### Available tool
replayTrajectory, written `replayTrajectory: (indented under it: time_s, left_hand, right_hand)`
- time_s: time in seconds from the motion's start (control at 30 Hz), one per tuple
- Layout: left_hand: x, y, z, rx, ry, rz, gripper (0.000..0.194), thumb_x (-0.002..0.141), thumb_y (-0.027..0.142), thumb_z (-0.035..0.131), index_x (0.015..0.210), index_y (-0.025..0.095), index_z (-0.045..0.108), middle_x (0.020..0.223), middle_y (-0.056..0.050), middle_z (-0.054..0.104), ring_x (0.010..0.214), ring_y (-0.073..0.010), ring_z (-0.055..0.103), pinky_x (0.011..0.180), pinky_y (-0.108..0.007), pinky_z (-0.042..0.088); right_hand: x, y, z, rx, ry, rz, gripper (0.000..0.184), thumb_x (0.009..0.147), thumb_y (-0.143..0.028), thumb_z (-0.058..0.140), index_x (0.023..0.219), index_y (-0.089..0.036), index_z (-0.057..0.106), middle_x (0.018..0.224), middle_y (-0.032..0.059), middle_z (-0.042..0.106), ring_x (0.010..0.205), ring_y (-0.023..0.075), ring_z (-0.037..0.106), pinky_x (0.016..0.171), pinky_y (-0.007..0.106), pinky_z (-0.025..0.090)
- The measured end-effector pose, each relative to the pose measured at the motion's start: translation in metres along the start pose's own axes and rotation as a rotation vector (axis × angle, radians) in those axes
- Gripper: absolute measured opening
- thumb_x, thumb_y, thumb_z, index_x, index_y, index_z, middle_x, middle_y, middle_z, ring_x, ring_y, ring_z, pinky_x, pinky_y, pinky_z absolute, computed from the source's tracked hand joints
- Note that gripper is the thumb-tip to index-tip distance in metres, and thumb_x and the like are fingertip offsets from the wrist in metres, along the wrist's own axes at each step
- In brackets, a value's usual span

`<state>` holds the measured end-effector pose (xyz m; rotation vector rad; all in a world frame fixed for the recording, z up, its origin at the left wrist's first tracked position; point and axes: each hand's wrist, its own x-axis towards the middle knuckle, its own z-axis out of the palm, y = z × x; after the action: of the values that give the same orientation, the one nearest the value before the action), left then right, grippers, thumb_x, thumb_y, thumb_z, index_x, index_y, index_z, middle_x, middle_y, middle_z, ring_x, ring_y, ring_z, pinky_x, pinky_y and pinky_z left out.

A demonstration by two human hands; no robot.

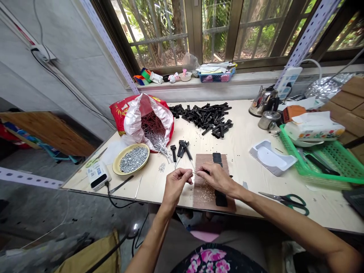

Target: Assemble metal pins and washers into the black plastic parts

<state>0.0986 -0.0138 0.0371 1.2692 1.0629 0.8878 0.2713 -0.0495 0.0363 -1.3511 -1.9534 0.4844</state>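
My left hand (174, 185) is closed in a pinch at the tip of a thin metal rod (195, 173), just left of a brown board (200, 161). Over that board, my right hand (217, 177) has its fingers closed round a dark piece (207, 171), apparently black plastic and mostly hidden by them. The fingertips of both hands nearly meet. Several black plastic pieces with metal rods (182, 148) lie just beyond my hands. Small metal rings (162, 167) sit in a little group to the left. Black pads (221, 199) and pale crumbs lie on the board.
A yellow bowl of small metal parts (116, 167) and a red bag of rods (119, 113) stand left. Black plastic pieces (207, 117) are heaped at the back. Scissors (292, 201), a green basket (315, 172), a white tray (271, 159) and a kettle (263, 102) are right.
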Motion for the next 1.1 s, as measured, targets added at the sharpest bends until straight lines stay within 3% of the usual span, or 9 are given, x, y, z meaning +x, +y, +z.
replayTrajectory:
  time_s: [0.1,0.2,0.27,0.37,0.53,0.73,0.9,1.03,1.1]
  left_hand:
    - [0.001,0.002,0.000,0.123,0.012,0.018,0.027,0.074,0.039,0.066,0.077,0.012,0.069,0.059,-0.001,0.063,0.060,-0.0119,0.058,0.066,-0.024,0.046]
    - [0.003,-0.003,0.001,0.149,0.062,0.037,0.037,0.078,0.043,0.061,0.100,0.015,0.069,0.078,-0.004,0.067,0.067,-0.0137,0.060,0.069,-0.026,0.048]
    - [0.003,-0.010,0.002,0.193,0.089,0.063,0.043,0.080,0.043,0.058,0.114,0.017,0.064,0.093,-0.007,0.067,0.073,-0.0151,0.062,0.069,-0.028,0.050]
    - [0.002,-0.023,0.007,0.351,0.038,0.154,0.037,0.083,0.042,0.055,0.110,0.019,0.066,0.103,-0.009,0.065,0.085,-0.0194,0.063,0.071,-0.031,0.051]
    - [-0.001,-0.048,0.032,0.667,-0.077,0.423,0.033,0.086,0.035,0.052,0.114,0.021,0.064,0.118,-0.011,0.062,0.115,-0.0248,0.052,0.098,-0.044,0.043]
    - [0.002,-0.072,0.048,0.850,-0.075,0.494,0.041,0.093,0.029,0.038,0.129,0.014,0.050,0.133,-0.015,0.051,0.127,-0.0242,0.043,0.104,-0.045,0.038]
    - [0.004,-0.077,0.048,0.864,-0.057,0.518,0.040,0.094,0.027,0.035,0.130,0.016,0.048,0.134,-0.013,0.051,0.127,-0.0229,0.043,0.105,-0.045,0.037]
    - [0.003,-0.072,0.049,0.771,-0.054,0.483,0.037,0.092,0.028,0.039,0.124,0.017,0.055,0.131,-0.012,0.054,0.125,-0.0235,0.045,0.105,-0.046,0.036]
    - [0.002,-0.063,0.052,0.664,0.017,0.408,0.035,0.091,0.031,0.042,0.118,0.018,0.060,0.126,-0.012,0.057,0.120,-0.0229,0.049,0.104,-0.044,0.037]
  right_hand:
    - [0.001,0.001,-0.007,0.043,-0.004,0.033,0.016,0.092,-0.026,0.049,0.085,-0.019,0.061,0.078,-0.0006,0.062,0.073,0.0123,0.057,0.067,0.024,0.042]
    - [-0.005,0.011,-0.018,-0.110,0.044,0.052,0.016,0.093,-0.026,0.048,0.093,-0.019,0.063,0.087,0.0023,0.061,0.077,0.0136,0.057,0.068,0.025,0.043]
    - [-0.010,0.028,-0.028,-0.238,0.066,0.090,0.018,0.093,-0.026,0.048,0.094,-0.020,0.064,0.090,0.0035,0.059,0.077,0.0136,0.057,0.064,0.024,0.043]
    - [-0.014,0.064,-0.042,-0.387,0.064,0.121,0.018,0.093,-0.026,0.048,0.091,-0.021,0.065,0.089,0.0039,0.059,0.079,0.0151,0.055,0.063,0.024,0.043]
    - [-0.014,0.112,-0.045,-0.510,0.062,0.062,0.020,0.093,-0.026,0.048,0.084,-0.020,0.065,0.082,0.0054,0.059,0.083,0.0183,0.050,0.068,0.028,0.043]
    - [-0.040,0.106,-0.038,-0.374,-0.142,-0.332,0.025,0.096,-0.021,0.039,0.090,-0.017,0.064,0.084,0.0053,0.061,0.078,0.0159,0.050,0.069,0.028,0.045]
    - [-0.036,0.111,-0.045,-0.356,-0.014,-0.185,0.030,0.097,-0.024,0.036,0.088,-0.015,0.063,0.077,0.0060,0.060,0.072,0.0162,0.051,0.062,0.029,0.045]
    - [-0.036,0.114,-0.045,-0.303,-0.120,-0.294,0.030,0.096,-0.021,0.037,0.082,-0.017,0.063,0.076,0.0046,0.058,0.073,0.0159,0.050,0.066,0.029,0.045]
    - [-0.037,0.105,-0.046,-0.238,-0.070,-0.231,0.024,0.095,-0.022,0.042,0.084,-0.017,0.063,0.080,0.0054,0.059,0.077,0.0162,0.052,0.068,0.029,0.046]
